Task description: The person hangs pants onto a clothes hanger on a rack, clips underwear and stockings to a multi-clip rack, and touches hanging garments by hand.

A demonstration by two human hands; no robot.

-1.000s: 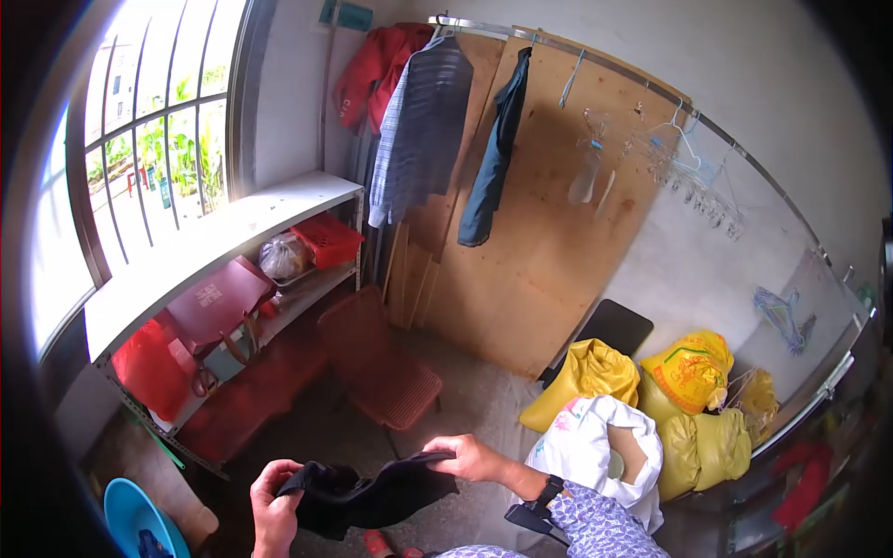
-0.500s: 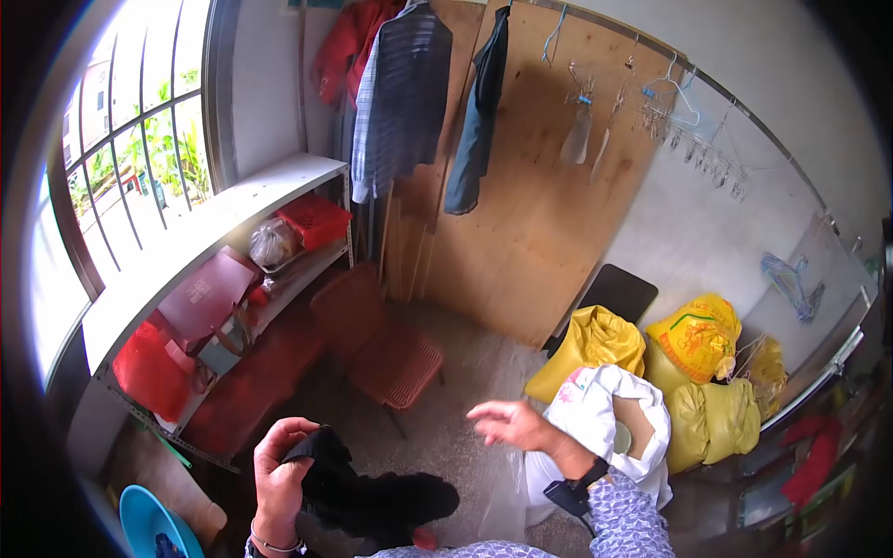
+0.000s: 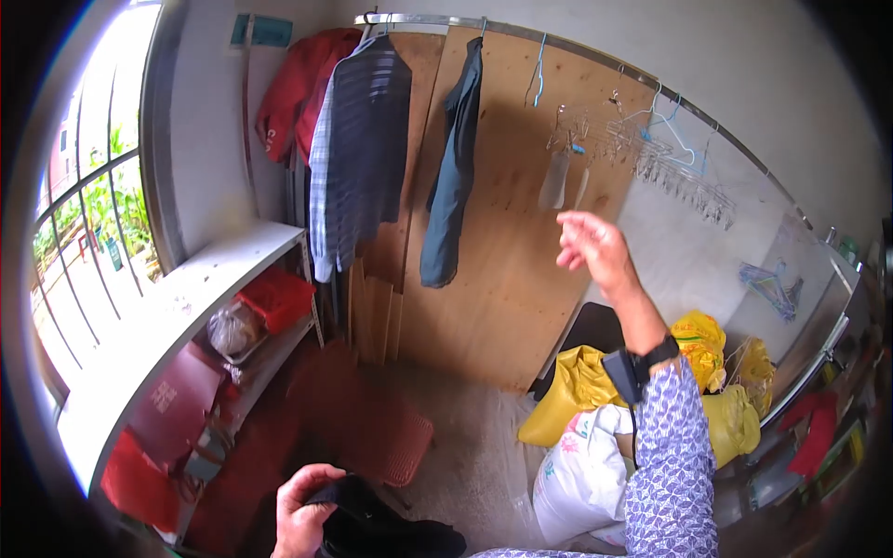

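At the bottom of the head view, my left hand point(image 3: 305, 510) is closed on a black cloth garment point(image 3: 391, 530). The garment hangs in a bunch, so its kind does not show. My right hand point(image 3: 595, 251) is raised in front of the wooden panel, fingers loosely bent and apart, nothing in it. Just above it in view hang pale socks point(image 3: 554, 181) on a clip hanger point(image 3: 569, 130). A blue hanger point(image 3: 539, 74) and a white hanger point(image 3: 674, 130) are on the metal rail point(image 3: 595, 56).
Dark shirts point(image 3: 367, 149) and dark trousers point(image 3: 448, 186) hang from the rail. Below stand a red chair point(image 3: 409, 451), yellow bags point(image 3: 572, 395) and a white sack point(image 3: 577, 479). A white shelf point(image 3: 200, 288) runs under the barred window at left.
My right hand has risen from above the white sack towards the hangers. My left hand keeps hold of the black garment, now lower in view. The view has tilted upward.
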